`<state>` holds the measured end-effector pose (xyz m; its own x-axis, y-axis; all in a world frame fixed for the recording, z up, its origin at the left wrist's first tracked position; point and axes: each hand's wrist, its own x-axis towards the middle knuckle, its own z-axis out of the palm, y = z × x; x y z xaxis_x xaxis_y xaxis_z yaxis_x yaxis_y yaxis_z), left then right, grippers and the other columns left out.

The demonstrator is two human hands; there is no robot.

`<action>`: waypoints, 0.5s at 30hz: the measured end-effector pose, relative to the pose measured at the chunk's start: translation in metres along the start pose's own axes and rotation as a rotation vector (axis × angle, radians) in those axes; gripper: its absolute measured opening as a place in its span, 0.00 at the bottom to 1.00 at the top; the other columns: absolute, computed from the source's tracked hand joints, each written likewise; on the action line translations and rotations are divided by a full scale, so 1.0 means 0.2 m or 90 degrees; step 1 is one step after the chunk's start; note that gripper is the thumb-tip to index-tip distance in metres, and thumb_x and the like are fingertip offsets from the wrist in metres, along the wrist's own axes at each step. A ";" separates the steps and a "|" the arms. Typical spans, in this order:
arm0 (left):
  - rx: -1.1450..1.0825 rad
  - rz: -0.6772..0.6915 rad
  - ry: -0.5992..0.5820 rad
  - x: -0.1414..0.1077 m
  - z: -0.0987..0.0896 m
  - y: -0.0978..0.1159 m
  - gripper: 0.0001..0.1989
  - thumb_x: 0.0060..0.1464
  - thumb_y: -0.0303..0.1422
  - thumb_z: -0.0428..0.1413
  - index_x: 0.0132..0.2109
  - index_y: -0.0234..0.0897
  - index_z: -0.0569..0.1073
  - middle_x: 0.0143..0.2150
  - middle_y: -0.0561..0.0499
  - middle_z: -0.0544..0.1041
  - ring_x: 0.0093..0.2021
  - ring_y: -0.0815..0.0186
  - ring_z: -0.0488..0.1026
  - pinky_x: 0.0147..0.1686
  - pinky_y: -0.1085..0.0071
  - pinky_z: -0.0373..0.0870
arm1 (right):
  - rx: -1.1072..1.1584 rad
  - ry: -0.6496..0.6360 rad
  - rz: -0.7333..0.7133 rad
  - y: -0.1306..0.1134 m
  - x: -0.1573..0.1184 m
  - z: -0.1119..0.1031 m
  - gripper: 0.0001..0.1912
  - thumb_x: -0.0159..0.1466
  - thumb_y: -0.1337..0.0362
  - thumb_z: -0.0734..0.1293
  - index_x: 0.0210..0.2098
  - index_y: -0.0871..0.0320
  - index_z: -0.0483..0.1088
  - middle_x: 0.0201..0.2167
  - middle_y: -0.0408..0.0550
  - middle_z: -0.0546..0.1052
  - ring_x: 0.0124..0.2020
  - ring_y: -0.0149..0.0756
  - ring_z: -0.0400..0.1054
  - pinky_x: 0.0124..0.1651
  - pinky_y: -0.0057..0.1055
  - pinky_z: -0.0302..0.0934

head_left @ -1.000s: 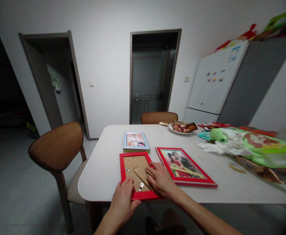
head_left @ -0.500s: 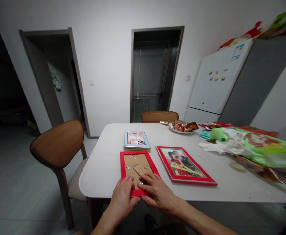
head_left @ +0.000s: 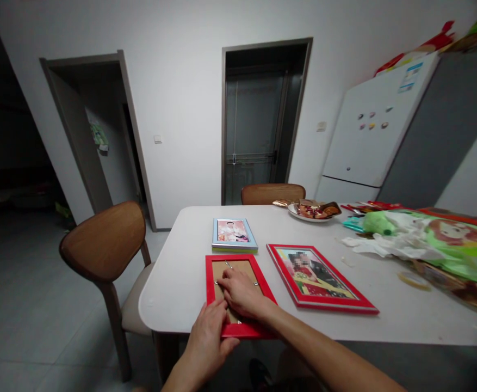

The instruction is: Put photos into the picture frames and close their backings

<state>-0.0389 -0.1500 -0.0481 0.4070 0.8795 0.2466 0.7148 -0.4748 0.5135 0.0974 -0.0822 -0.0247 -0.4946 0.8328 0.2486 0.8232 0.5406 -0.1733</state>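
Observation:
A red photo frame [head_left: 210, 276] lies back side up at the table's near edge, its brown backing board and small metal clips showing. My left hand [head_left: 212, 332] grips its near left corner, thumb at the front edge and fingers over the border. Above the backing, my right hand [head_left: 238, 291] has its fingers bent together near the left clip; whether they pinch anything is too small to tell. To the right lies a second red frame [head_left: 323, 279], picture side up. Behind the first one is a light blue frame [head_left: 233, 235] with a pink picture.
A white table [head_left: 173, 272] carries a plate of food [head_left: 314, 210], a roll of tape [head_left: 413, 281], and green packaging with crumpled tissue [head_left: 458, 245] at the right. Wooden chairs stand left [head_left: 107, 239] and behind [head_left: 273, 194]. A fridge [head_left: 369, 136] is back right.
My right hand has moved from the frame's near edge up and left over the backing, toward the left clip. My left hand stays on the near left corner. The view has shifted slightly.

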 end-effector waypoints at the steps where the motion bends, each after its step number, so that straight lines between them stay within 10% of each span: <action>1: -0.001 -0.002 -0.003 0.00 0.00 0.00 0.30 0.40 0.30 0.57 0.53 0.33 0.60 0.54 0.43 0.64 0.54 0.57 0.58 0.54 0.58 0.54 | -0.009 -0.003 -0.015 0.00 0.00 0.00 0.12 0.59 0.66 0.54 0.33 0.58 0.69 0.33 0.49 0.66 0.37 0.36 0.57 0.38 0.31 0.49; 8: 0.008 -0.007 -0.014 -0.02 -0.01 0.00 0.31 0.40 0.29 0.57 0.53 0.29 0.59 0.54 0.39 0.62 0.55 0.57 0.57 0.55 0.57 0.52 | -0.030 -0.047 -0.080 0.04 0.01 0.00 0.11 0.57 0.65 0.57 0.36 0.59 0.68 0.33 0.51 0.68 0.37 0.36 0.59 0.37 0.30 0.50; 15: 0.014 -0.004 -0.013 -0.04 0.00 0.00 0.30 0.39 0.28 0.58 0.52 0.29 0.60 0.53 0.40 0.64 0.55 0.57 0.57 0.55 0.57 0.52 | 0.121 0.040 0.246 0.13 0.14 0.02 0.12 0.59 0.63 0.58 0.35 0.63 0.69 0.34 0.51 0.71 0.32 0.33 0.63 0.33 0.28 0.56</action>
<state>-0.0421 -0.1564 -0.0503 0.4141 0.8816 0.2263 0.7296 -0.4702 0.4966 0.1047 -0.0450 -0.0259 -0.1378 0.9724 0.1883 0.8758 0.2084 -0.4353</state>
